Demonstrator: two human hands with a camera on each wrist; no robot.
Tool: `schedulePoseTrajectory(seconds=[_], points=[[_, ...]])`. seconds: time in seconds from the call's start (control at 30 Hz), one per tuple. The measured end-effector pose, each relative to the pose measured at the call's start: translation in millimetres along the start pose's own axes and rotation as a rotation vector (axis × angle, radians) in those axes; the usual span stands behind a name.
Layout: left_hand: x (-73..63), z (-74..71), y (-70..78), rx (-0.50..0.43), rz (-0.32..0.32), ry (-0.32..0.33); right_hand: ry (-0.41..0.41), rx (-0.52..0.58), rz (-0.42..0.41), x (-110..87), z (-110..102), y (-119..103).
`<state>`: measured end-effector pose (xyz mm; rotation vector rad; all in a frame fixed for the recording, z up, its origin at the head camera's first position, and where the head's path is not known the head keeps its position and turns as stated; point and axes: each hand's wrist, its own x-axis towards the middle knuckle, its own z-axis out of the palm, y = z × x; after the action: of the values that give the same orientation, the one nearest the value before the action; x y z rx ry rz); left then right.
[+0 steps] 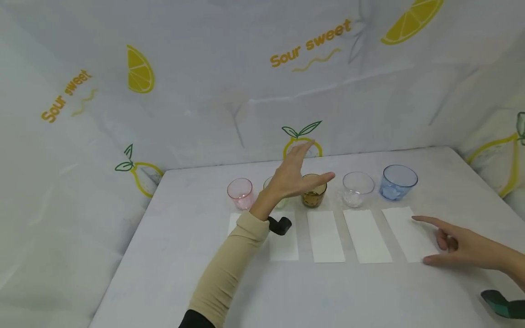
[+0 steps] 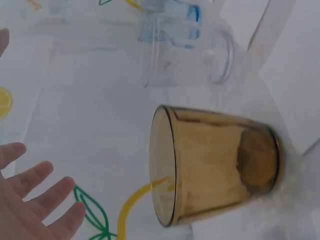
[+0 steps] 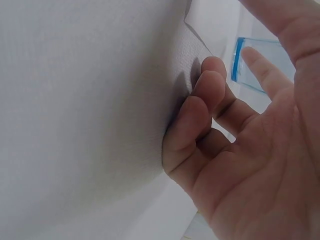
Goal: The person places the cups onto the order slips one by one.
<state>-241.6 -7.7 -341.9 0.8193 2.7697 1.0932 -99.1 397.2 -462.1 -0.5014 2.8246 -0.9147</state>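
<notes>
My left hand (image 1: pixel 292 176) is raised with fingers spread and holds nothing. In the head view it overlaps the amber glass (image 1: pixel 313 199) and a pale green glass (image 1: pixel 266 183), mostly hidden. The left wrist view shows the amber glass (image 2: pixel 215 162) upright, apart from the fingertips. My right hand (image 1: pixel 465 246) is low over the table at the rightmost white paper strip (image 1: pixel 406 232). Its index finger reaches to the strip's right edge and the thumb to its near corner, while the other fingers bend inward, as the right wrist view shows.
A pink glass (image 1: pixel 240 195) stands left in the row; a clear glass (image 1: pixel 356 196) and a blue glass (image 1: pixel 397 184) stand to the right. Several white strips, such as this paper strip (image 1: pixel 326 237), lie before the glasses. A lemon-printed cloth (image 1: pixel 197 91) hangs behind the table (image 1: pixel 164 255).
</notes>
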Motion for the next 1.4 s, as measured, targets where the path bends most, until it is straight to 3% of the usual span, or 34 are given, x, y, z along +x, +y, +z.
schedulePoseTrajectory(seconds=[0.13,0.33,0.57,0.63,0.87,1.13,1.4], points=[[18.2,19.5,16.7,0.012,-0.002,-0.051,-0.022,0.005,0.003,2.9,1,-1],[41.5,44.6,40.7,0.048,0.047,-0.086,-0.062,0.004,0.039,2.0,-2,-2],[64.8,74.9,61.2,0.202,0.066,-0.156,-0.121,-0.017,0.123,0.5,-4,-7],[70.6,82.5,64.4,0.234,0.063,-0.178,-0.135,-0.029,0.147,0.3,-4,-8],[87.4,107.2,68.5,0.323,0.027,-0.214,-0.052,-0.014,0.007,-0.2,-1,-8],[100.6,136.2,80.2,0.413,0.010,-0.219,-0.124,-0.084,0.091,5.1,-3,-11],[109.1,160.8,87.8,0.588,-0.004,-0.205,-0.078,-0.047,0.023,3.3,-2,-8]])
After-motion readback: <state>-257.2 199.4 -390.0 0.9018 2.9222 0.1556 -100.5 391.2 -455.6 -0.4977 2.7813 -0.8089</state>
